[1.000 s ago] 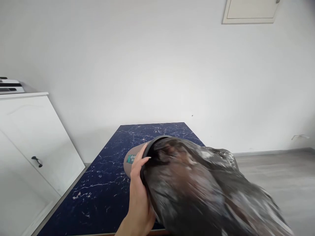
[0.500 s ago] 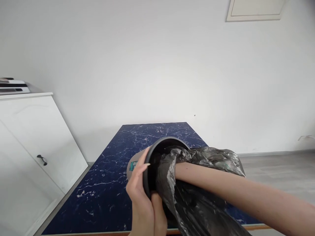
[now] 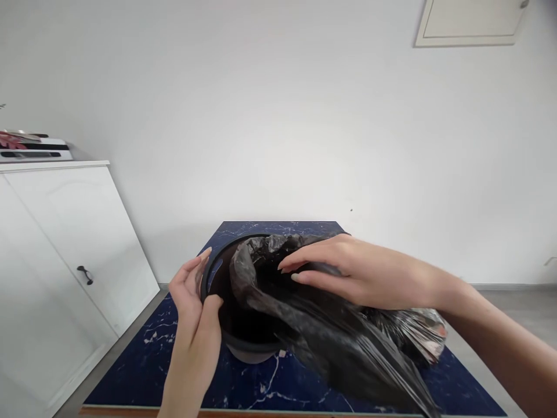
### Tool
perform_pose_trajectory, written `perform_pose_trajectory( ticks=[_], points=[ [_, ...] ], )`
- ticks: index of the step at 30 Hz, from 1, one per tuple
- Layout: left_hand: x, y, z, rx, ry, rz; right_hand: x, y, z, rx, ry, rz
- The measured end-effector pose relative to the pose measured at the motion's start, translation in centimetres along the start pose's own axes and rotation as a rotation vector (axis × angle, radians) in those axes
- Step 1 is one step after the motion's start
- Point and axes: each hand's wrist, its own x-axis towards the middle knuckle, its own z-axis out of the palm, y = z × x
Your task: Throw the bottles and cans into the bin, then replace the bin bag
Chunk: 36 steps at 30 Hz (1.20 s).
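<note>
A round trash bin with a dark rim (image 3: 246, 345) stands on the blue marbled table, its dark mouth facing up toward me. My left hand (image 3: 195, 310) grips the bin's left rim, thumb on the inside and fingers outside. A black plastic trash bag (image 3: 313, 331) lies partly in the mouth and spills over the right side onto the table. Over the bag's opening is my right hand (image 3: 361, 270), palm down, fingers stretched out and thumb apart, with nothing visible in its grasp. The bag hides the bin's right rim.
The blue table (image 3: 152, 357) ends against a white wall (image 3: 278, 128). To the left stands a white cabinet (image 3: 87, 226) with a black handle, and several items (image 3: 35, 148) rest on top of it. A wall panel (image 3: 474, 23) is at the upper right.
The bin has tipped from lying toward the right to more upright. My right hand has come out of the bag and now shows above it. My left hand moved left with the rim.
</note>
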Motion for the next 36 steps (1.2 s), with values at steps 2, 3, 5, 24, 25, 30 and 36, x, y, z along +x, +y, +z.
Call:
perform_pose_trajectory(
  ticks=[2, 3, 5, 24, 25, 30, 36],
  points=[
    [1.0, -0.4, -0.1, 0.034, -0.037, -0.101, -0.8, -0.2, 0.1, 0.05, 0.068, 0.017],
    [1.4, -0.6, -0.2, 0.058, -0.055, -0.156, -1.2, -0.3, 0.4, 0.072, 0.092, 0.017],
    [2.3, -1.1, -0.3, 0.087, -0.078, -0.232, -1.8, -0.4, 1.3, 0.093, 0.14, -0.011],
    [4.7, 4.1, -1.7, 0.314, -0.736, 0.754, -1.8, -1.5, 10.0, -0.027, 0.025, -0.265],
    [4.7, 3.9, -2.0, 0.338, -0.697, 0.785, -1.8, -1.2, 10.5, -0.008, -0.011, -0.237],
    [4.8, 2.4, -4.5, 0.597, -0.56, 0.944, -1.7, 0.4, 13.4, 0.069, -0.121, -0.217],
    [5.2, -0.3, -7.8, 0.794, -0.224, 0.778, -2.0, -0.6, 10.5, 0.143, -0.015, -0.342]
  ],
)
